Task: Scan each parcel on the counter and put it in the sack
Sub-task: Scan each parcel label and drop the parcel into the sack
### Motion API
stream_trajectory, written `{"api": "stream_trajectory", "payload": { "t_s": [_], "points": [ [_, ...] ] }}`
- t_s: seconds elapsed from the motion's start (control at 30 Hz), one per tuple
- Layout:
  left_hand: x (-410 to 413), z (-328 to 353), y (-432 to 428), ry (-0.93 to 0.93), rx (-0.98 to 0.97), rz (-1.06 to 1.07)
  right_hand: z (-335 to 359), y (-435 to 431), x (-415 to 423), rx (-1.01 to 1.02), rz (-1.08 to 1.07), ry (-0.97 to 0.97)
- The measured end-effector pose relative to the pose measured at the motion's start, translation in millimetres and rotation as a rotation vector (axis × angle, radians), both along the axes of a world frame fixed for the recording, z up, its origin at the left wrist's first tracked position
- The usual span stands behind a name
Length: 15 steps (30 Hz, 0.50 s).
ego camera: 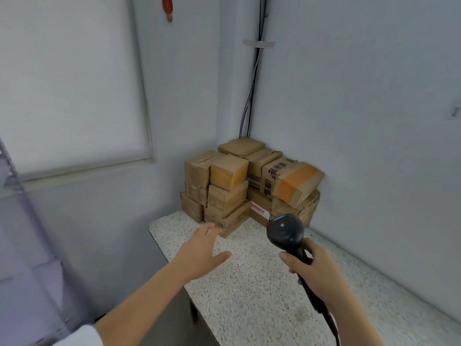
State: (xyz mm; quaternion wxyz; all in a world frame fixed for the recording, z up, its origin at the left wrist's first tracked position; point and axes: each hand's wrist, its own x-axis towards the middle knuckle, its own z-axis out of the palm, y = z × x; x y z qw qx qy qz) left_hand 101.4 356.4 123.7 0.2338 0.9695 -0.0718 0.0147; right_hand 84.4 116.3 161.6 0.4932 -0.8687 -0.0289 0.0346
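Standing in the far corner of the speckled surface, the cardboard parcels are piled several high against both walls, which probably keeps the uneven stack from toppling. One orange-faced box leans tilted on top at the right side. None has gone into a sack, and no sack shows plainly.

The left hand is held out over the surface's left edge toward the lowest front parcel, likely to draw it clear so its label can be read. Its fingers are straight and spread, thumb wide apart, holding nothing. The tips are blurred, so I cannot tell whether they touch the box.

The right hand grips a black barcode scanner by the handle, fingers curled tight round it, head aimed at the stack, seemingly ready for the first scan. The scanner's cable trails back under the wrist.
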Motion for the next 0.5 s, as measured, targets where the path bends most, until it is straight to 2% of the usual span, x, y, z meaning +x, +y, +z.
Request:
{"api": "stream_trajectory", "payload": {
  "t_s": [0.23, 0.5],
  "points": [
    [85.4, -0.5, 18.0, 0.012, 0.031, -0.029, -2.7, 25.3, 78.2, -0.041, -0.008, -0.005],
    [214.5, -5.8, 38.7, 0.044, 0.019, 0.096, -5.5, 63.3, 145.5, -0.057, -0.122, 0.017]
  ]
}}
